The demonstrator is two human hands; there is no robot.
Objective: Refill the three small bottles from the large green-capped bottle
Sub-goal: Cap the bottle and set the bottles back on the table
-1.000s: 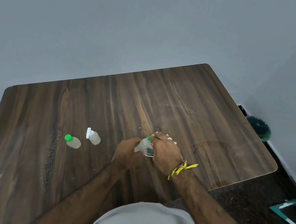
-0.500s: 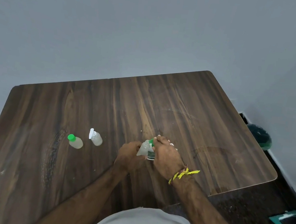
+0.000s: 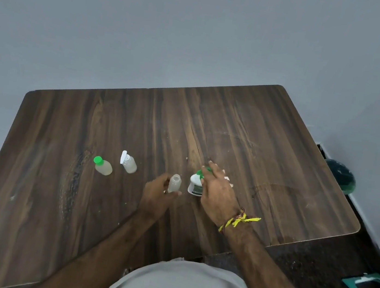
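Left hand point(image 3: 157, 195): gripped uncapped small bottle point(image 3: 174, 183); contents unclear
Right hand point(image 3: 216, 191): fingers loose beside the big bottle point(image 3: 196, 185), apparently released
Left of hands: green-capped bottle point(image 3: 103, 165); white-capped bottle point(image 3: 129, 163)
Progress: judged late; recapping left

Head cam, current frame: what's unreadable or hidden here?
- Large bottle: right hand covers most of it; label too small to read, green cap partly hidden.
- Open small bottle: left hand fingers hide its base; fill level unclear.
- White object behind right hand: mostly hidden.
- Green object on floor: partly behind table corner.
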